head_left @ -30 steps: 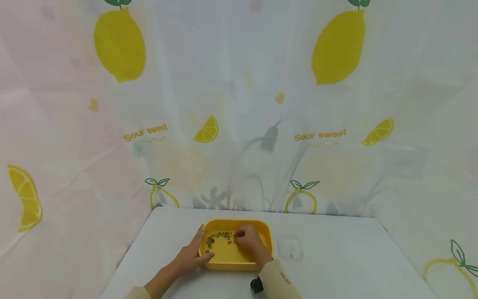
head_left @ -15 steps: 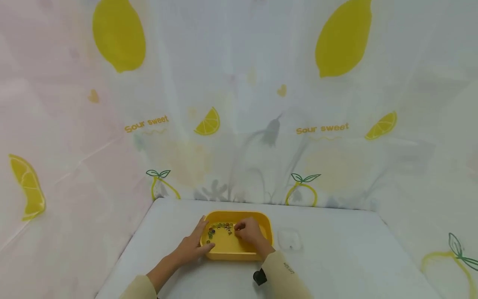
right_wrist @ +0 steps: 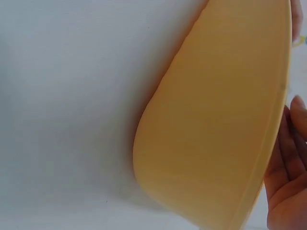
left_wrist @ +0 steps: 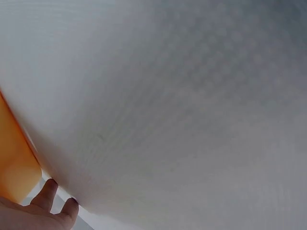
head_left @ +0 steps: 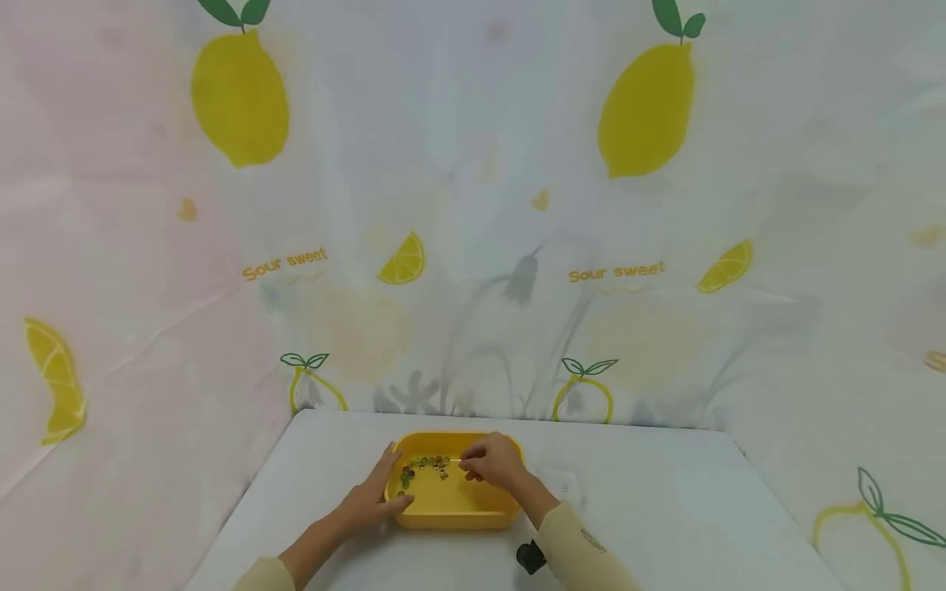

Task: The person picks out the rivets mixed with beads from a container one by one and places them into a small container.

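Note:
A yellow tray (head_left: pixel 454 520) with rounded corners lies on the white table. Inside, a row of several small glassy marbles (head_left: pixel 432 462) runs along the back and bends down the left side. Small silvery bits (head_left: pixel 443 474) lie just below its right end. My left hand (head_left: pixel 369 494) rests on the tray's left side, fingers stretched along the outer wall and thumb over the front-left rim. My right hand (head_left: pixel 493 461) is over the tray's right half, fingertips pinched just right of the row, with a small pale piece showing at their tips; what it is, I cannot tell.
A clear plastic container (head_left: pixel 567 487) stands right of the tray, partly behind the right forearm. A black device (head_left: pixel 530 557) sits at the right wrist. Behind the table (head_left: pixel 665 501) hangs a lemon-patterned sheet (head_left: pixel 443 328).
The head view has tilted and shifted a little. My right hand has lifted slightly and moved right, its forearm now overlapping the clear container. My left hand keeps its place on the tray.

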Action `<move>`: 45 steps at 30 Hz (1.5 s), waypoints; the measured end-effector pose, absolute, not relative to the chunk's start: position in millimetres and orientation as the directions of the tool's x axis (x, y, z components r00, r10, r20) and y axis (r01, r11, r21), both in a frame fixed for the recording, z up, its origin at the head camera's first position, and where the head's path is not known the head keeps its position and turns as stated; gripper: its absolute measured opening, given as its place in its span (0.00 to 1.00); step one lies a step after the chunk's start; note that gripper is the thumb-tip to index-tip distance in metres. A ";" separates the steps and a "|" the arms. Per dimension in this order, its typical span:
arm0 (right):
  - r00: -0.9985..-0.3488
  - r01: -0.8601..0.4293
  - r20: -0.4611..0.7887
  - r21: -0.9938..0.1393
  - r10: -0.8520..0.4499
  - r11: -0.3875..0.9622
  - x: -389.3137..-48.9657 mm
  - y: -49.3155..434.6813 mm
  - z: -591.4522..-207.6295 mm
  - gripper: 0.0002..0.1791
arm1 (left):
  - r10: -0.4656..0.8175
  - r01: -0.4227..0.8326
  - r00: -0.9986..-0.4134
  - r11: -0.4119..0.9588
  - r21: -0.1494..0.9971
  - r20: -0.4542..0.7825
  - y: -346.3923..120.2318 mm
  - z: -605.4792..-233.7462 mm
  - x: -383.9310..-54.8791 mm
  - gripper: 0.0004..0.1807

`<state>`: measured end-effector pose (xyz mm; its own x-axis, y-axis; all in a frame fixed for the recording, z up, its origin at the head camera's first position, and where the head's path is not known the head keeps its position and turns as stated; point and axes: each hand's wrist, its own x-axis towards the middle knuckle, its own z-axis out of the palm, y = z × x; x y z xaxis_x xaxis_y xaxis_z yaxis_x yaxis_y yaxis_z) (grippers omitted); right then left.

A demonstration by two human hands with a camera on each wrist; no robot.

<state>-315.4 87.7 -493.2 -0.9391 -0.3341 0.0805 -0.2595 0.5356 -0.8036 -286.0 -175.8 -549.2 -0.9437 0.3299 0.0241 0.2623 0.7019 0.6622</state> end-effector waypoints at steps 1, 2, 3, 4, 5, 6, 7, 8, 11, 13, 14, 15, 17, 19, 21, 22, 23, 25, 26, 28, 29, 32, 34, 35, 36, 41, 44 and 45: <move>-0.936 -0.264 0.079 -0.802 -0.343 0.536 -315.0 88.8 -493.2 0.08 | 0.331 0.265 -0.943 0.703 0.660 0.026 -176.1 -550.7 -285.3 0.47; -0.933 -0.280 0.090 -0.792 -0.350 0.543 -315.2 90.1 -493.1 0.08 | 0.331 0.269 -0.943 0.699 0.663 0.034 -176.2 -551.5 -284.7 0.47; -0.932 -0.285 0.092 -0.784 -0.351 0.552 -315.6 91.9 -492.2 0.09 | 0.329 0.271 -0.943 0.698 0.663 0.038 -175.8 -552.2 -284.4 0.46; -0.929 -0.297 0.100 -0.773 -0.356 0.561 -316.0 94.1 -491.1 0.09 | 0.328 0.274 -0.944 0.694 0.666 0.046 -175.1 -552.9 -284.4 0.46; -0.929 -0.300 0.097 -0.763 -0.357 0.573 -316.3 96.7 -489.6 0.09 | 0.330 0.275 -0.943 0.693 0.666 0.047 -174.1 -553.5 -284.7 0.46; -0.926 -0.309 0.099 -0.752 -0.363 0.583 -316.6 99.9 -488.4 0.09 | 0.332 0.278 -0.942 0.694 0.664 0.046 -172.9 -554.0 -285.1 0.46; -0.925 -0.312 0.096 -0.743 -0.368 0.591 -316.8 103.2 -487.0 0.09 | 0.337 0.278 -0.941 0.696 0.662 0.042 -171.8 -554.2 -285.3 0.46; -0.924 -0.314 0.091 -0.737 -0.372 0.599 -316.9 106.6 -485.5 0.09 | 0.337 0.277 -0.941 0.696 0.663 0.038 -170.8 -554.1 -285.3 0.46; -0.921 -0.312 0.074 -0.728 -0.382 0.610 -317.1 115.6 -480.7 0.08 | 0.339 0.270 -0.941 0.703 0.658 0.024 -170.0 -551.9 -284.0 0.46; -0.918 -0.324 0.088 -0.729 -0.386 0.603 -318.2 119.9 -478.2 0.08 | 0.335 0.271 -0.942 0.706 0.655 0.030 -171.5 -549.4 -282.8 0.46; -0.917 -0.331 0.099 -0.727 -0.386 0.601 -319.1 121.4 -477.7 0.07 | 0.331 0.272 -0.943 0.706 0.654 0.036 -172.5 -548.1 -282.1 0.46; -0.917 -0.335 0.109 -0.733 -0.384 0.592 -320.2 122.5 -477.3 0.07 | 0.329 0.275 -0.943 0.705 0.654 0.042 -173.2 -546.5 -281.4 0.46; -0.920 -0.332 0.125 -0.753 -0.372 0.568 -321.0 124.4 -477.5 0.06 | 0.331 0.279 -0.943 0.708 0.649 0.044 -174.8 -545.9 -280.4 0.46; -0.932 -0.287 0.104 -0.799 -0.348 0.529 -321.6 125.5 -477.8 0.06 | 0.335 0.277 -0.942 0.709 0.649 0.037 -175.6 -546.6 -279.8 0.46; -0.940 -0.237 0.075 -0.844 -0.332 0.481 -321.8 126.4 -477.0 0.07 | 0.332 0.270 -0.943 0.711 0.649 0.028 -176.1 -548.1 -279.4 0.46; -0.944 -0.212 0.058 -0.859 -0.323 0.465 -321.9 126.9 -476.2 0.08 | 0.329 0.266 -0.944 0.714 0.647 0.025 -176.5 -549.2 -279.6 0.46; -0.948 -0.190 0.042 -0.871 -0.315 0.454 -321.9 127.3 -475.1 0.09 | 0.330 0.269 -0.944 0.715 0.645 0.029 -176.6 -549.8 -280.0 0.46; -0.950 -0.185 0.044 -0.876 -0.309 0.446 -322.5 128.5 -473.0 0.10 | 0.327 0.274 -0.944 0.716 0.641 0.038 -176.8 -550.6 -281.2 0.47; -0.951 -0.188 0.046 -0.872 -0.305 0.452 -322.6 129.1 -471.7 0.10 | 0.326 0.276 -0.944 0.714 0.644 0.044 -177.0 -550.5 -281.6 0.47; -0.952 -0.196 0.052 -0.859 -0.301 0.473 -322.5 130.0 -469.3 0.08 | 0.329 0.282 -0.943 0.711 0.644 0.050 -177.5 -550.5 -282.8 0.47; -0.952 -0.204 0.058 -0.852 -0.301 0.483 -322.2 130.3 -468.4 0.08 | 0.331 0.285 -0.942 0.713 0.640 0.050 -177.9 -550.8 -283.1 0.47; -0.950 -0.216 0.060 -0.833 -0.305 0.510 -320.8 132.3 -466.3 0.05 | 0.329 0.276 -0.944 0.716 0.641 0.038 -178.1 -551.7 -283.1 0.47; -0.950 -0.224 0.063 -0.821 -0.307 0.525 -320.0 134.3 -466.1 0.05 | 0.325 0.272 -0.945 0.720 0.639 0.037 -178.1 -552.3 -282.7 0.47; -0.949 -0.231 0.068 -0.814 -0.307 0.533 -319.8 135.5 -466.0 0.05 | 0.324 0.273 -0.945 0.720 0.638 0.039 -178.0 -552.3 -282.6 0.47; -0.949 -0.234 0.070 -0.807 -0.306 0.542 -319.6 137.1 -465.9 0.05 | 0.322 0.273 -0.946 0.720 0.638 0.041 -178.0 -552.0 -282.5 0.47; -0.954 -0.242 0.086 -0.786 -0.287 0.569 -319.8 150.0 -460.9 0.06 | 0.319 0.274 -0.947 0.722 0.635 0.046 -177.2 -549.7 -283.5 0.46; -0.959 -0.236 0.093 -0.786 -0.268 0.572 -321.2 159.8 -457.1 0.05 | 0.313 0.261 -0.949 0.720 0.643 0.035 -175.9 -549.7 -284.4 0.47; -0.961 -0.233 0.094 -0.782 -0.260 0.578 -322.0 163.1 -456.3 0.05 | 0.313 0.261 -0.949 0.719 0.645 0.035 -175.4 -550.2 -284.7 0.47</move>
<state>-322.0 163.1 -456.3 -0.9609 -0.2601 0.0945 -0.2333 0.5776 -0.7823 -284.7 -175.4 -550.2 -0.9491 0.3129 0.0349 0.2607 0.7187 0.6446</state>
